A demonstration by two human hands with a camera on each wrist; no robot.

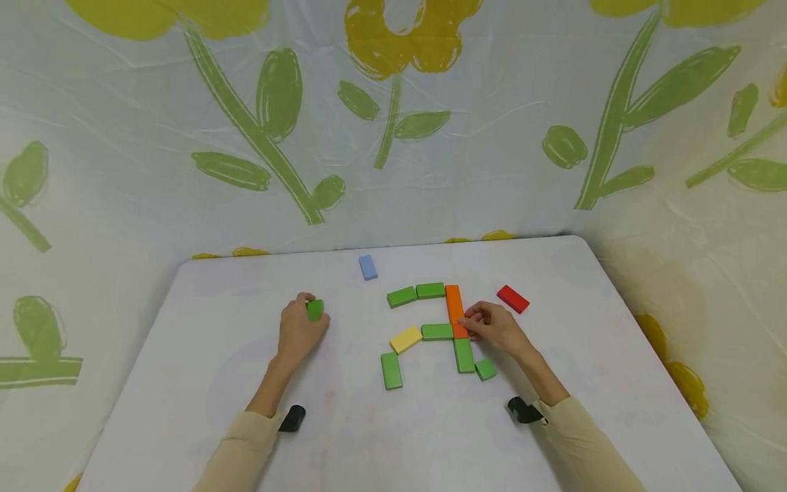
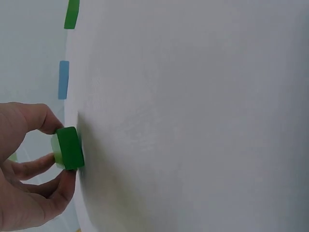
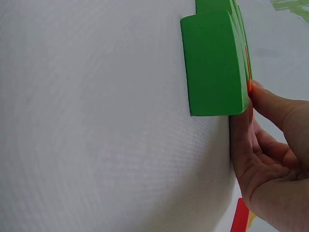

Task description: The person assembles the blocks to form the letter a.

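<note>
On the left of the table, my left hand [image 1: 302,331] pinches a green block [image 2: 71,148] between thumb and fingers, close over the surface. My right hand [image 1: 499,328] has its thumb and curled fingertips on the small orange block [image 1: 460,331], at its right edge. A longer orange block [image 1: 453,302] adjoins it above, and a green block [image 1: 464,356] continues the line below. To their left lies another green block [image 1: 437,332], meeting the small orange one. From the right wrist view, a small green block [image 3: 215,65] hides part of the orange.
Two green blocks run left from the orange top, the nearer being one green block [image 1: 430,290]. A yellow block [image 1: 406,339] and a green block [image 1: 391,371] extend the lower row. Apart lie a blue block [image 1: 368,267] and a red block [image 1: 513,299]. Flowered cloth [image 1: 492,171] surrounds the table.
</note>
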